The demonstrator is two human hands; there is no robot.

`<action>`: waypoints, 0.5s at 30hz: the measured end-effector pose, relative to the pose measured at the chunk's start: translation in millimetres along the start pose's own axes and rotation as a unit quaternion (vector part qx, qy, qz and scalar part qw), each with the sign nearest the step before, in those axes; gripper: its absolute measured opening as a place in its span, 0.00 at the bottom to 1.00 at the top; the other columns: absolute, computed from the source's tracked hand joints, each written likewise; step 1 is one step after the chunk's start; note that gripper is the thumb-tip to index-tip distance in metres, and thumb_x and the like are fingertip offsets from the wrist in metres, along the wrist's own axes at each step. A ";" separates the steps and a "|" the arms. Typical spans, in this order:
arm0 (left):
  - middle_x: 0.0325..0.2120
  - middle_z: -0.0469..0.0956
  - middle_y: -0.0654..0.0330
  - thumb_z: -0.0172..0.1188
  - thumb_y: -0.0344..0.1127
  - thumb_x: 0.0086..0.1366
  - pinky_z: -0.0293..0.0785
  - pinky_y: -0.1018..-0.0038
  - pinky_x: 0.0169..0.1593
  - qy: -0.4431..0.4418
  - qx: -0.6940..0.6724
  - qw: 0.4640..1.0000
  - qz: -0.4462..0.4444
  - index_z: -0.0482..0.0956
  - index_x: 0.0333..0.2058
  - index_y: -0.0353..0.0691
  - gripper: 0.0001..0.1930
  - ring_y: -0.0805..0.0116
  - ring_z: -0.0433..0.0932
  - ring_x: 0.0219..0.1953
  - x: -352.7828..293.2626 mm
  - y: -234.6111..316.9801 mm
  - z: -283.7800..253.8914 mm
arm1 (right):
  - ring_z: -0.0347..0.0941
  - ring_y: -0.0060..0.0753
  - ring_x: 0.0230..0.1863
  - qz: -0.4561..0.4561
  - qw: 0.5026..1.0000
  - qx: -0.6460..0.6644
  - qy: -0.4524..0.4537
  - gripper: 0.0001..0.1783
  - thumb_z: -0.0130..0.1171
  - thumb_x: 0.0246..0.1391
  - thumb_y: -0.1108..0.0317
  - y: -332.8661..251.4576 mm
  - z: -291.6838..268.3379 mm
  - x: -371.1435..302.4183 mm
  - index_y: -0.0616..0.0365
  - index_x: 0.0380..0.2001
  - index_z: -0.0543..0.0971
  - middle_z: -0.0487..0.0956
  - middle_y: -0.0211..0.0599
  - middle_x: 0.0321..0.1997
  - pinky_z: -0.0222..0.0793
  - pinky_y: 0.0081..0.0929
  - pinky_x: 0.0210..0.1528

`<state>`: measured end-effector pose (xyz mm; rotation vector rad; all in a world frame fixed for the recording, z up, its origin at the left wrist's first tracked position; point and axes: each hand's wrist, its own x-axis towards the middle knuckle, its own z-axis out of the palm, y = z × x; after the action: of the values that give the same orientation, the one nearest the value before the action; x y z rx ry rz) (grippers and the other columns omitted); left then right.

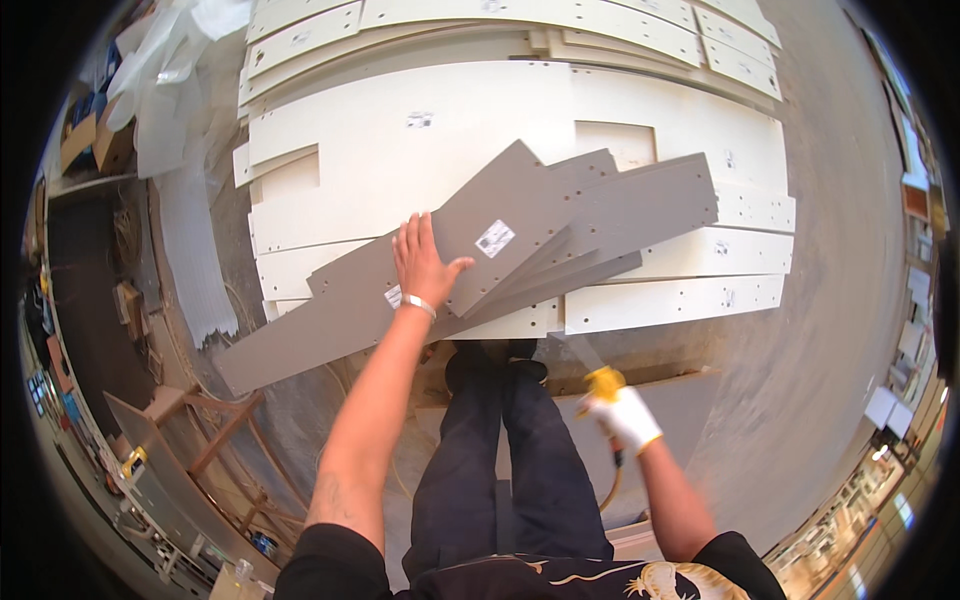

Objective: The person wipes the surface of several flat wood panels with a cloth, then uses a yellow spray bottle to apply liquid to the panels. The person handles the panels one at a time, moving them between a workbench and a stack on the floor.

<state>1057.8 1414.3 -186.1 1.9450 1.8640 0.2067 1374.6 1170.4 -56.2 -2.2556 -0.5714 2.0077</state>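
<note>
Bare and with a white band at its wrist, my left hand [425, 268] lies flat on a grey drilled panel [520, 205]. Its fingers point away from me and the thumb stands out to the side. Several grey panels overlap in a slanted fan, among them one reaching right [650, 200]. My right hand [625, 418], in a white glove, is closed around a yellow air gun [604, 383]. A hose [613, 480] hangs below that hand. The air gun's front end is blurred, near the front edge of the stacked boards.
Beneath the grey panels lie stacked white boards [390, 150] with holes and labels. Another white stack [480, 15] stands behind. Plastic film [165, 85] hangs at the far left, above a wooden frame [215, 430]. A flat board [680, 400] lies low beside my legs.
</note>
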 end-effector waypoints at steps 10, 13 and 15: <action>0.68 0.64 0.50 0.86 0.55 0.39 0.70 0.59 0.68 -0.231 0.062 0.966 -0.094 0.62 0.66 0.34 0.60 0.50 0.63 0.70 52.6 15.8 6.0 | 0.72 0.31 0.18 0.022 0.946 0.188 0.264 0.15 0.62 0.55 0.60 -21.0 -42.8 19.7 0.60 0.23 0.80 0.75 0.29 0.16 0.68 0.36 0.23; 0.71 0.59 0.47 0.86 0.54 0.39 0.68 0.58 0.69 -0.162 0.064 0.983 -0.062 0.60 0.68 0.34 0.62 0.47 0.61 0.71 28.6 14.9 19.8 | 0.75 0.35 0.19 -0.023 0.966 0.075 0.245 0.16 0.63 0.54 0.58 -7.7 -48.1 21.1 0.62 0.25 0.81 0.77 0.34 0.17 0.71 0.38 0.26; 0.73 0.54 0.44 0.86 0.54 0.39 0.68 0.56 0.69 -0.137 0.074 0.985 -0.080 0.58 0.69 0.33 0.63 0.44 0.63 0.71 15.3 14.6 25.0 | 0.82 0.48 0.25 -0.109 0.979 -0.113 0.132 0.21 0.66 0.52 0.53 5.0 -16.3 11.4 0.65 0.32 0.82 0.82 0.53 0.24 0.75 0.43 0.33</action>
<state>1082.4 1424.1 -205.4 1.7980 1.8811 -0.2426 1392.5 1172.5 -66.1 -2.4034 -1.0100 1.5790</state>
